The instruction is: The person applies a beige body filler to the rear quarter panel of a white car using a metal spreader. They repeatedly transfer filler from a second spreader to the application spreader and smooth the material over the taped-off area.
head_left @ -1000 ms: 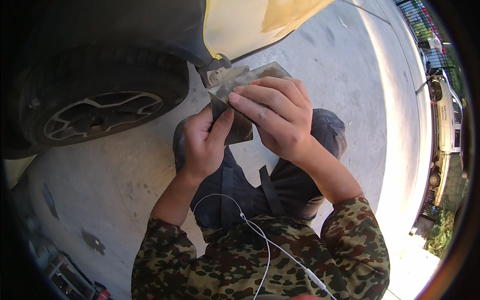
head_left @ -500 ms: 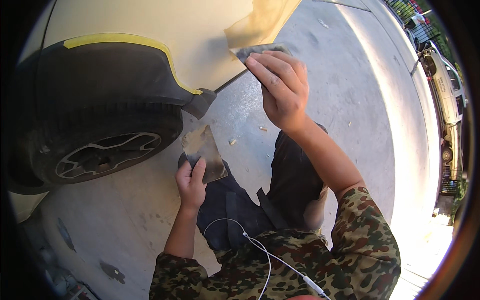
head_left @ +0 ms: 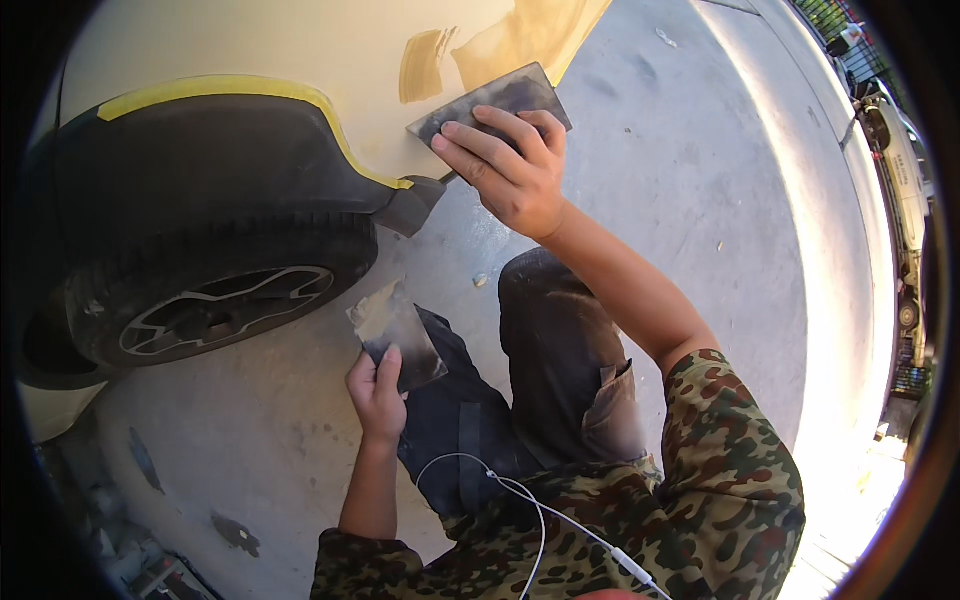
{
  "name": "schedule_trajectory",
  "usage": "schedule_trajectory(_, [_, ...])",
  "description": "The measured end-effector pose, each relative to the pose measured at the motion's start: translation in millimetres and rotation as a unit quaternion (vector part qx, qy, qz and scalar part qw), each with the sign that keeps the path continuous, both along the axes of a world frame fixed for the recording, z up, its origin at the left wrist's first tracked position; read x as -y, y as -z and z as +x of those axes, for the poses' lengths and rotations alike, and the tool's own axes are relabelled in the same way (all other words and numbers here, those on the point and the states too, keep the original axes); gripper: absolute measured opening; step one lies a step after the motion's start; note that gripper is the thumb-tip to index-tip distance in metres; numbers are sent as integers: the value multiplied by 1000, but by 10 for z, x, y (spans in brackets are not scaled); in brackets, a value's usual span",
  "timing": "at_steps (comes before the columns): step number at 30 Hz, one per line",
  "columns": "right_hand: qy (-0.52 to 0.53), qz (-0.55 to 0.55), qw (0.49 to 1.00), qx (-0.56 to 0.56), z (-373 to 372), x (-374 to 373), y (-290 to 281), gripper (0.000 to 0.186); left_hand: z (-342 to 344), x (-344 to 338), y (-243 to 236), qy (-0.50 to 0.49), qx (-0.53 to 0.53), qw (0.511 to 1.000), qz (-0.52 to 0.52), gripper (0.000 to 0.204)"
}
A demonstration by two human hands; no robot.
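Observation:
My right hand [head_left: 508, 175] grips a flat dark metal spreader [head_left: 535, 90] against the lower part of a cream car panel [head_left: 250, 40], fingertips pressed on its face. Tan filler patches [head_left: 420, 65] mark the panel above it. Lower down, my left hand [head_left: 375, 400] holds a second metal plate [head_left: 418, 355], smeared with pale putty [head_left: 372, 316], over my left leg. Yellow tape [head_left: 200, 82] runs along the black wheel-arch trim [head_left: 200, 140] to the left of the spreader.
A tyre with an alloy wheel [head_left: 220, 318] is at left, on concrete floor [head_left: 680, 200]. A parked vehicle [head_left: 905, 180] and a fence [head_left: 830, 20] are at far right, distorted by the lens. Some items [head_left: 160, 575] lie at lower left. A white cable [head_left: 560, 520] hangs over my front.
My hands have separated. The right has raised one plate onto the panel and shifted it leftward; the left has lowered the other. A filler patch now shows above the spreader.

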State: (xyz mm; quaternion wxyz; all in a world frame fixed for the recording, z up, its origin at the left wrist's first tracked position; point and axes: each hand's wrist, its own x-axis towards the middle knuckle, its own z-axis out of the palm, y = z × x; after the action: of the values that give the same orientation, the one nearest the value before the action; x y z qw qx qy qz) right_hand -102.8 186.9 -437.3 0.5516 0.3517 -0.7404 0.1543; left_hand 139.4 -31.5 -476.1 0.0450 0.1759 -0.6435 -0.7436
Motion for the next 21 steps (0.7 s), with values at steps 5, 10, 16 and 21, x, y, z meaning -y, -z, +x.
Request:
schedule_trajectory(5, [57, -92, 991, -72, -126, -112, -524, 30, 18, -10, -37, -6, -1, 1000, 22, 15])
schedule_trajectory(10, [10, -36, 999, -17, -75, 55, -458, 31, 10, -33, -94, -20, 4, 1000, 5, 15])
schedule_trajectory(16, [11, 9, 1000, 26, 28, 39, 3, 33, 55, -5, -65, -19, 18, 1000, 12, 16])
schedule_trajectory(21, [35, -68, 996, -36, -66, -209, -288, 30, 72, -3, -73, -15, 18, 1000, 19, 16])
